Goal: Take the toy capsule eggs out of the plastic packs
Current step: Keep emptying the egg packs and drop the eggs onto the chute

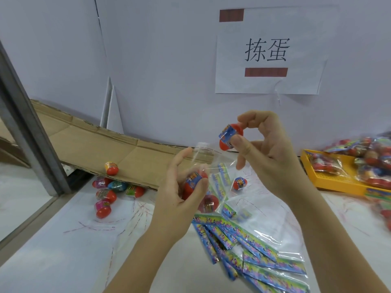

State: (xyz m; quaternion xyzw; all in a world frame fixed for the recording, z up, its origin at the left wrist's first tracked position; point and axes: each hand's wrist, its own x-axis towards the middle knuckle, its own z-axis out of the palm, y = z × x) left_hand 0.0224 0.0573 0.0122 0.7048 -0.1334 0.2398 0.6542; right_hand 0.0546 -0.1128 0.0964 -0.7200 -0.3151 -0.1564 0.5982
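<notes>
My right hand (266,153) pinches a red capsule egg with a blue label (229,136) between thumb and index finger, lifted above the table. My left hand (179,193) grips a clear plastic pack (206,163) with a red egg (193,182) still inside it; a second egg (208,203) shows through the pack's lower part. One loose egg (239,183) lies on the table beyond the pack. Several freed eggs (108,193) lie at the left by the cardboard, one (111,168) resting on it.
A flattened cardboard sheet (118,149) leans along the back wall. Emptied packs with colourful header strips (254,248) pile in front of me. A yellow tray (338,180) heaped with full packs (372,159) sits at the right. A metal frame (31,132) borders the left.
</notes>
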